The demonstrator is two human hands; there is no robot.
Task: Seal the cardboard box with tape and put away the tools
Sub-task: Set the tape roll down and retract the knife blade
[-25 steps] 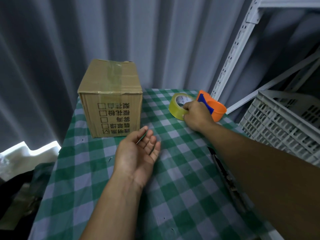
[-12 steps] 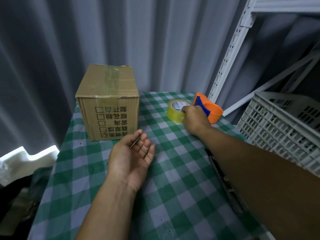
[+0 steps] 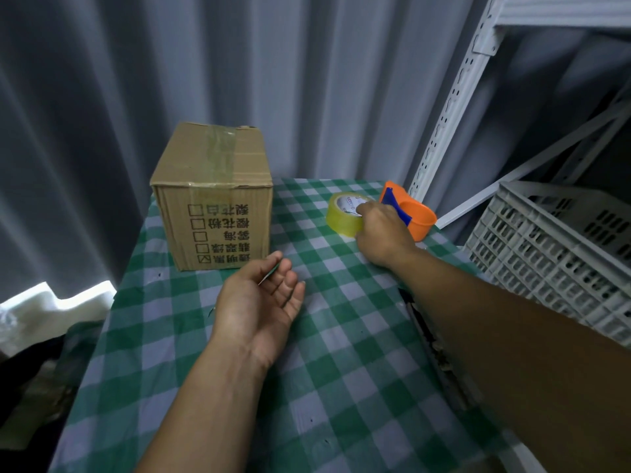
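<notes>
A brown cardboard box (image 3: 218, 199) with a strip of clear tape across its closed top stands at the back left of the green checked table (image 3: 341, 353). A yellowish roll of tape (image 3: 341, 216) lies at the back right, beside an orange and blue tape dispenser (image 3: 413, 216). My right hand (image 3: 386, 233) rests on the roll and grips its near side. Palm up, my left hand (image 3: 259, 305) hovers over the table in front of the box, fingers apart, holding nothing.
A white slotted plastic crate (image 3: 553, 254) sits to the right of the table. A white metal shelf upright (image 3: 447, 107) rises behind the dispenser. Grey corrugated wall stands behind. White foam (image 3: 58, 308) lies low at the left.
The camera has tilted up a little, so everything sits lower in view. Both hands stay in nearly the same places relative to the box and the roll.
</notes>
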